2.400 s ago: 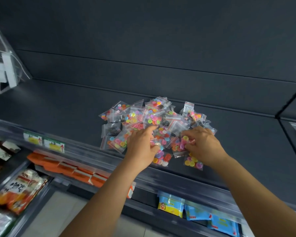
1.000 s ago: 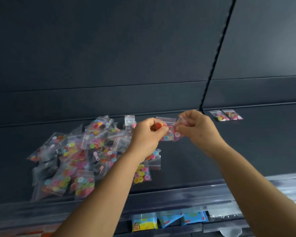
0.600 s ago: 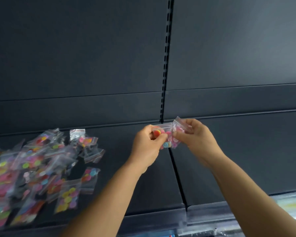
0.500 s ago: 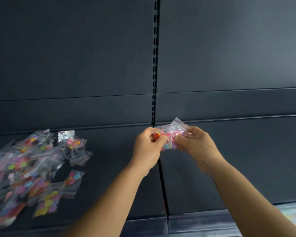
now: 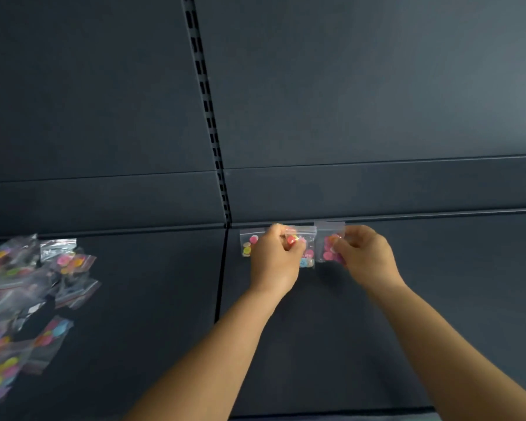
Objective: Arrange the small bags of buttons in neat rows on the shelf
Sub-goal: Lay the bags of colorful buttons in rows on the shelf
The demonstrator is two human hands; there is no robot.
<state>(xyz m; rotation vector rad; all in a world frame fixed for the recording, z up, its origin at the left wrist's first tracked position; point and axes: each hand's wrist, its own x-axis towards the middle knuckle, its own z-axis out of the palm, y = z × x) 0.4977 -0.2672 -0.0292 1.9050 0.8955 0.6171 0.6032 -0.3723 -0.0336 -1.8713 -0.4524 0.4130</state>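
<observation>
Three small clear bags of coloured buttons sit side by side at the back edge of the dark shelf (image 5: 331,329). My left hand (image 5: 275,259) pinches the middle bag (image 5: 306,250), which holds red, pink and blue buttons. A bag with yellow and pink buttons (image 5: 247,246) lies just left of that hand, partly hidden by it. My right hand (image 5: 366,258) pinches the right bag of pink buttons (image 5: 328,244). A loose pile of button bags (image 5: 22,302) lies on the neighbouring shelf section at the left.
A slotted upright (image 5: 208,117) runs down the dark back panel and meets the seam (image 5: 222,278) between two shelf sections. The shelf's front edge (image 5: 331,416) shows at the bottom.
Both hands carried the bags from mid-air above the shelf seam to the back edge of the right section. The bags, held together before, are now spread apart in a row.
</observation>
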